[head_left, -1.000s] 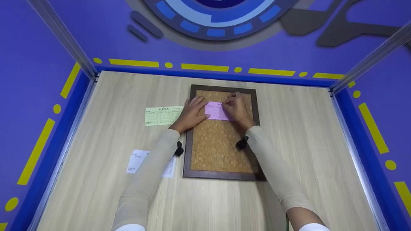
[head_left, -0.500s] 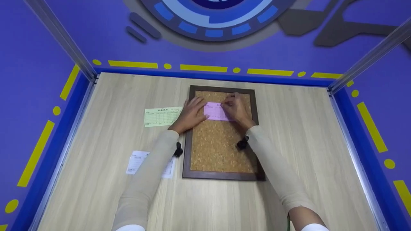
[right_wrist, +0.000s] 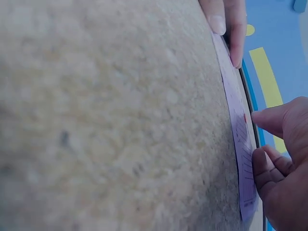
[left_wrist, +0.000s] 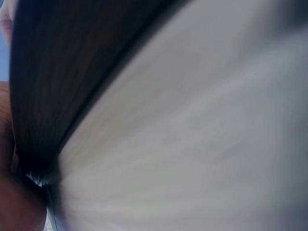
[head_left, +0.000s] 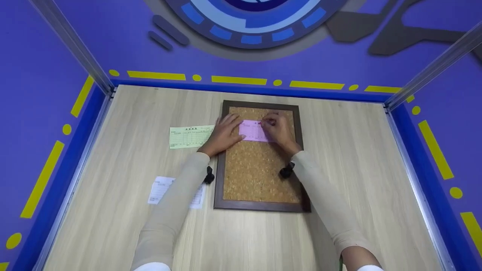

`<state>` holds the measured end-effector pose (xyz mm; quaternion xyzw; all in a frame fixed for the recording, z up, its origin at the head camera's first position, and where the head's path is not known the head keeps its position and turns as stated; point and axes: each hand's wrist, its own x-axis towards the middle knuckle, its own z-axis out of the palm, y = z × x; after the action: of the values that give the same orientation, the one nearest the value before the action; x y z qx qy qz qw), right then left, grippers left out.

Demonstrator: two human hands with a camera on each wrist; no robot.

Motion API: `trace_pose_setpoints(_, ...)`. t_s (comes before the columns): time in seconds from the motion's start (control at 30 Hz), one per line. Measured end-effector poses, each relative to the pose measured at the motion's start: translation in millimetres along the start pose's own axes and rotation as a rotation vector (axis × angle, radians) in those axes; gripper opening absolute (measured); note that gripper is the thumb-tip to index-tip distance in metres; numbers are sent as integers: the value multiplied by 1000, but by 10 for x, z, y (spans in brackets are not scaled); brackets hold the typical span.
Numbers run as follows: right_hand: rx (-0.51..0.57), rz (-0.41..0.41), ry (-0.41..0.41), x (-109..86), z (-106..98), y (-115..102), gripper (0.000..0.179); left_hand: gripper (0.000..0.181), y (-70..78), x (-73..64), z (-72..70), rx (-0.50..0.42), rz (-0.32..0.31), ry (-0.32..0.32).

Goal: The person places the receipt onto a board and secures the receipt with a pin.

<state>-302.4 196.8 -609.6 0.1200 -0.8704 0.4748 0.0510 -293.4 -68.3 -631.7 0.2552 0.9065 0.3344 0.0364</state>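
A pink printed slip (head_left: 253, 131) lies on the upper part of a brown-framed cork board (head_left: 260, 169). My left hand (head_left: 224, 134) is spread over the board's left side, its fingertips and thumb resting at the slip's left edge. A small red pushpin (head_left: 260, 122) shows at the top middle of the slip, also as a red dot (right_wrist: 245, 118) in the right wrist view. Just right of it is my right hand (head_left: 279, 131), fingers bent and thumb apart from them, with nothing seen between. The left wrist view shows mostly dark frame (left_wrist: 57, 72) and blurred table.
Left of the board lies a green printed slip (head_left: 190, 137), partly behind my left hand. Nearer, a white printed slip (head_left: 161, 189) is partly covered by my left sleeve. Blue-purple walls with yellow marks enclose the wooden table (head_left: 361, 162).
My right hand has drawn back slightly from the slip's top, letting go of the red pushpin, which now shows. The left hand and the slips have stayed put.
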Motion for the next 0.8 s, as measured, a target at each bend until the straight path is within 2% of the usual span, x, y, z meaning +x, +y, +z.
trace_pose_setpoints(0.2,29,3,76,-90,-84,0,18,71,15,-1,-12,-2,5,0)
trace_pose_setpoints(0.37,8,23,114,-180,-176,-16,25,71,16,-4,-19,0,10,1)
trace_pose_setpoints(0.8,51,39,125,-351,-439,-35,38,70,-7,5,4,4,21,7)
